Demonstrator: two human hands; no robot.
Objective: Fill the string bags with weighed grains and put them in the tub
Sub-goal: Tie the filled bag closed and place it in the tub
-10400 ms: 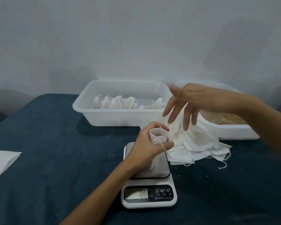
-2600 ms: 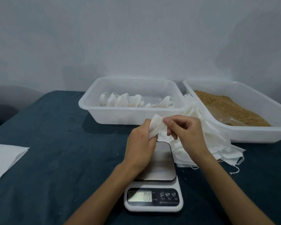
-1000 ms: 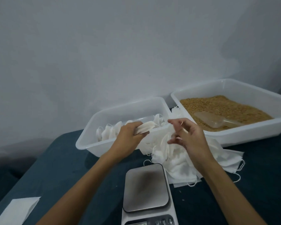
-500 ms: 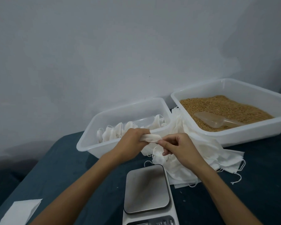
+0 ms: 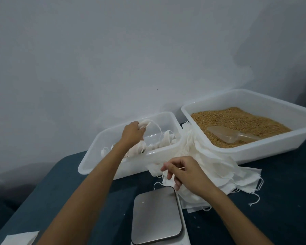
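A dark blue counter (image 5: 281, 200) stands against a pale wall, and on it sit two white plastic tubs side by side. The tub on the right (image 5: 265, 147) holds brown grains (image 5: 237, 121) with a clear plastic scoop (image 5: 231, 134) lying on them. The tub on the left (image 5: 131, 165) holds a row of filled string bags (image 5: 166, 140) along its floor. Between the two tubs, spilling down onto the counter, lies a heap of empty string bags (image 5: 219, 167), their loose strings trailing off at the edge. A kitchen scale (image 5: 155, 216) with a bare steel plate sits in front, nearest the person, and a folded white sheet (image 5: 19, 238) lies at the counter's left corner. The left arm stretches out long over the left tub, and the left hand (image 5: 132, 132) hangs above its inside with the fingers curled round the neck of a string bag (image 5: 145, 124), whose string loops down toward the bags below. The right arm is bent and lower; the right hand (image 5: 185, 172) hovers over the near edge of the empty-bag heap, just beyond the scale, its fingers loosely curled and pointing left, gripping nothing that I can make out.
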